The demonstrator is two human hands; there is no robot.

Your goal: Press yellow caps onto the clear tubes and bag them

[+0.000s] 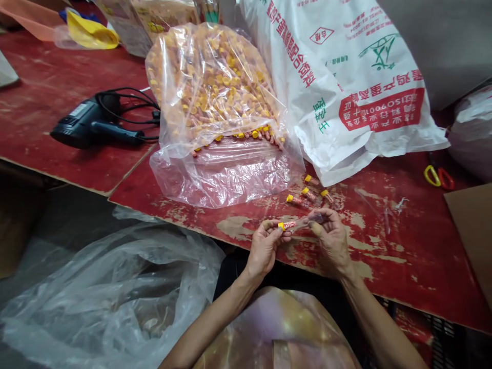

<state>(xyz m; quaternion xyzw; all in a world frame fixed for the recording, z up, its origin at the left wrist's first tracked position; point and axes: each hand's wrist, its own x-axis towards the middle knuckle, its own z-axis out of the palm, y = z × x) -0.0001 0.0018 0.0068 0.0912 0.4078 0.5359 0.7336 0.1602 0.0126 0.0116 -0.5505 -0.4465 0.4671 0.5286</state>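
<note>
Between the fingers of my left hand [266, 245] is a small clear tube with a yellow cap [287, 225], pinkish-red inside. My right hand [331, 237] pinches a piece of clear plastic film [307, 220] at the tube's other end; whether the film is around the tube I cannot tell. Just beyond my hands, several similar yellow-capped tubes [298, 200] lie loose on the worn red table [384, 225]. A large clear bag [215, 92] full of such tubes lies behind them, its mouth toward me.
A white printed sack [346, 77] stands at the back right. Scissors with yellow and red handles [438, 176] lie near a cardboard box [472, 225]. A dark heat gun [96, 120] with its cord lies on the left. Crumpled clear plastic [115, 297] hangs below the table edge.
</note>
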